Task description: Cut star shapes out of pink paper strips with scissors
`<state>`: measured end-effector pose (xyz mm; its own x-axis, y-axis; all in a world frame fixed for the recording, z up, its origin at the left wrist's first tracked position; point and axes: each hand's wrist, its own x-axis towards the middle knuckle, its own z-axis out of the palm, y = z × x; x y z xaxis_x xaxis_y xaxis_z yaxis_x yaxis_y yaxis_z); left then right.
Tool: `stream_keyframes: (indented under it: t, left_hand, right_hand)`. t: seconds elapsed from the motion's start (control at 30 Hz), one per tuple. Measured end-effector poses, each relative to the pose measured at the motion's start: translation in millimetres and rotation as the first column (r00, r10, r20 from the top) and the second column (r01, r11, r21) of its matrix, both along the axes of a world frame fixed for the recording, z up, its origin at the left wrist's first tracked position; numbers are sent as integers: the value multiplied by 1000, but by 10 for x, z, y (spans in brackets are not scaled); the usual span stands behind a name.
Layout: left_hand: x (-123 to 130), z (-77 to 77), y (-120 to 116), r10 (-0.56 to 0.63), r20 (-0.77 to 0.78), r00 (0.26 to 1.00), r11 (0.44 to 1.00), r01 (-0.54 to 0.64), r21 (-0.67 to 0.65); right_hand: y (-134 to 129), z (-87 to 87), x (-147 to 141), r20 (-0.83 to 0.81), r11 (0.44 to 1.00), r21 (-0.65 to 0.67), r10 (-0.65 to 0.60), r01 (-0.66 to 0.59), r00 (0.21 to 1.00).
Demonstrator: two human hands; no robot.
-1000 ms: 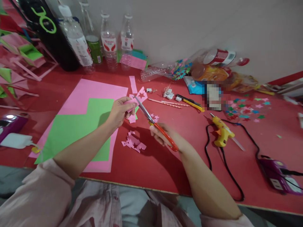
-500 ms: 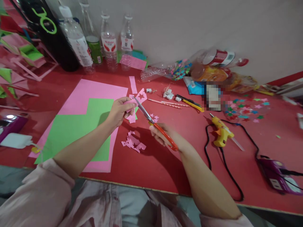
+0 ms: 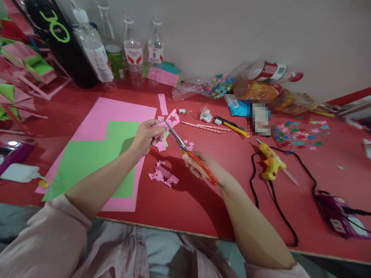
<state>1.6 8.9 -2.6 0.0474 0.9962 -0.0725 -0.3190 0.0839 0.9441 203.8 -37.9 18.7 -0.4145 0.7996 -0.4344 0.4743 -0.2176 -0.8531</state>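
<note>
My left hand [image 3: 149, 136] pinches a small piece of pink paper [image 3: 160, 132] above the table. Scissors with red handles [image 3: 199, 164] are in my right hand [image 3: 197, 166], their blades pointing up and left to the pink piece's edge. Below the hands lie pink scraps [image 3: 164, 173] with star-shaped holes, and small pink stars [image 3: 189, 144] lie just behind the scissors. Another pink scrap with a star cut-out [image 3: 173, 118] rests beyond the blade tips. A green sheet [image 3: 95, 166] on pink sheets [image 3: 118, 109] extends under my left forearm.
Upright bottles [image 3: 133, 58] and a black flask [image 3: 62, 46] stand at the back left. Striped sticks [image 3: 203, 126] and a yellow cutter [image 3: 236, 129] lie behind my right hand. A yellow glue gun [image 3: 271, 160] with its black cable is on the right, near loose stars [image 3: 300, 133].
</note>
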Motion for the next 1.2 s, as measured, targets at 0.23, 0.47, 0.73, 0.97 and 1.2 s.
stream_keyframes:
  t: [0.23, 0.47, 0.73, 0.97, 1.2]
  left_hand:
    - [-2, -31, -9, -10, 4, 1000, 1000, 10, 11]
    - [20, -41, -35, 38, -56, 998, 991, -30, 127]
    - [70, -78, -32, 72, -9, 997, 983, -70, 168]
    - [79, -79, -52, 44, 9, 999, 986, -45, 161]
    - [70, -126, -32, 17, 38, 999, 984, -23, 176]
  right_hand:
    - [16, -29, 2, 26, 1000, 22, -1, 0, 1000]
    - [19, -56, 2, -65, 999, -21, 45, -46, 997]
    - [-7, -84, -27, -154, 998, -16, 61, -65, 986]
    - [-87, -92, -122, -184, 1000, -13, 3, -5, 983]
    - [-123, -99, -172, -162, 999, -10, -44, 43, 986]
